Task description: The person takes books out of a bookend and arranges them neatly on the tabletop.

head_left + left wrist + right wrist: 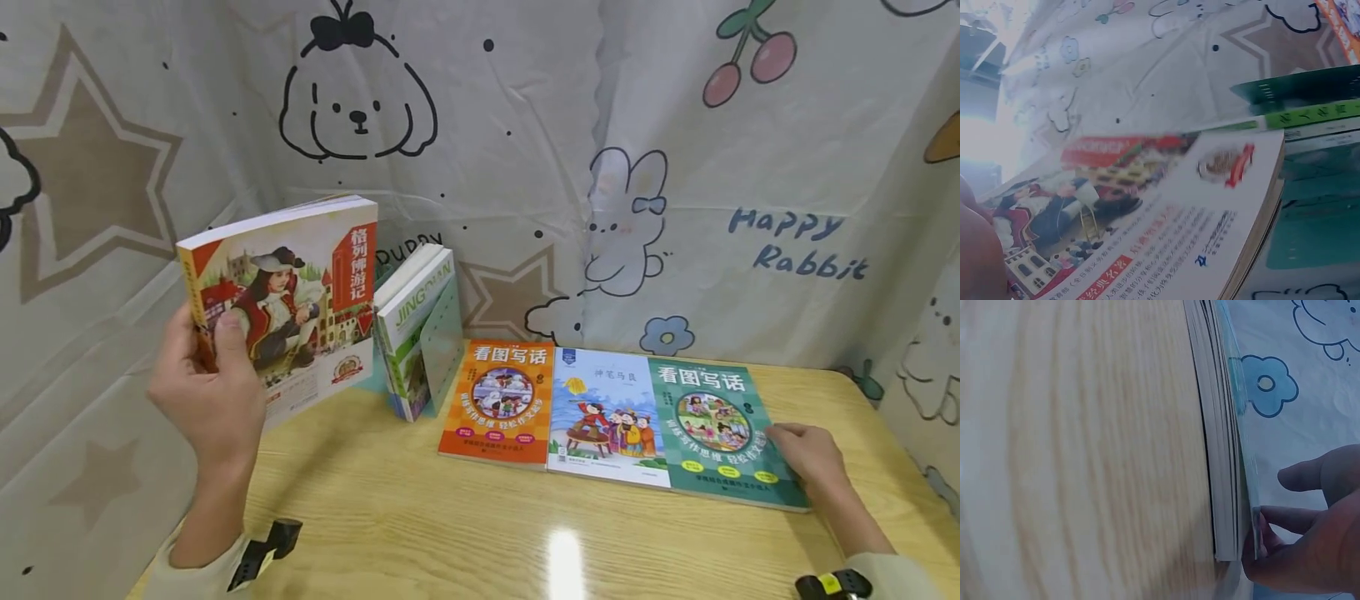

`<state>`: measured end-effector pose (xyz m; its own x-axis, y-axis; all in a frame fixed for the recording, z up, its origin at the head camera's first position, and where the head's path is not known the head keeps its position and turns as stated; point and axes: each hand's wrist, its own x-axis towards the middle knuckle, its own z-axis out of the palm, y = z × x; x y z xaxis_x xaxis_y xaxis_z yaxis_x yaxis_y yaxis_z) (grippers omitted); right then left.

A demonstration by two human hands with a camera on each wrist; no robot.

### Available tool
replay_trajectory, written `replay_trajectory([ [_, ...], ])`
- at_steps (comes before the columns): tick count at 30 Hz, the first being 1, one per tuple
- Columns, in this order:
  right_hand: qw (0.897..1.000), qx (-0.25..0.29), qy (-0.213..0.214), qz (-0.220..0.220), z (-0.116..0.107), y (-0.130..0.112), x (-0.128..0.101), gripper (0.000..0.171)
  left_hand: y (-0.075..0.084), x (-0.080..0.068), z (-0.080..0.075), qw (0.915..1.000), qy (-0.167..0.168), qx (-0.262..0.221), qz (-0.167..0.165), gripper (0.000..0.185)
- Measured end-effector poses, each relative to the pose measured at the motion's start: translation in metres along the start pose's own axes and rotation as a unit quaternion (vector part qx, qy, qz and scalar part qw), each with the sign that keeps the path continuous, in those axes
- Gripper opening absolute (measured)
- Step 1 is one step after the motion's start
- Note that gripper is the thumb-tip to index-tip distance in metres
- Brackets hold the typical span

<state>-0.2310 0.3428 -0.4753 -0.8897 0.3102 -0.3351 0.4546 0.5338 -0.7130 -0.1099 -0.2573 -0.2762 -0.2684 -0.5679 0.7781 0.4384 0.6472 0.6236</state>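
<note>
Left fingers (180, 340) firm round a paperback (300, 312), near books (420, 293) in a green bookend (444, 350)

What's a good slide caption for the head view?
The left hand holds a paperback while the right hand touches the green book, rightmost of three laid flat.

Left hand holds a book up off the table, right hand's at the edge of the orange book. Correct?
Not quite: the head view shows the right hand at the edge of the green book; the orange book lies at the other end of the row. The left hand does hold a book up off the table.
</note>
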Motion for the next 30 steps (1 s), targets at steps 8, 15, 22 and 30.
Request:
replay_trajectory([
  [8,0.991,-0.001,0.056,-0.120,0.002,-0.014,-0.023,0.058,0.030,-0.005,-0.005,0.9966,-0.001,-0.079,0.024,0.022],
  [15,0.963,0.012,0.011,-0.270,0.012,-0.051,-0.067,0.057,0.040,-0.023,0.002,0.9853,-0.092,-0.143,0.015,0.026],
  [22,0.908,0.104,-0.107,-0.391,0.029,-0.091,-0.111,0.044,0.043,-0.046,0.019,0.9632,-0.188,-0.192,0.003,0.027],
  [30,0.846,0.189,-0.251,-0.432,0.055,-0.127,-0.157,0.059,0.052,-0.075,0.035,0.9286,-0.262,-0.261,-0.032,0.027],
])
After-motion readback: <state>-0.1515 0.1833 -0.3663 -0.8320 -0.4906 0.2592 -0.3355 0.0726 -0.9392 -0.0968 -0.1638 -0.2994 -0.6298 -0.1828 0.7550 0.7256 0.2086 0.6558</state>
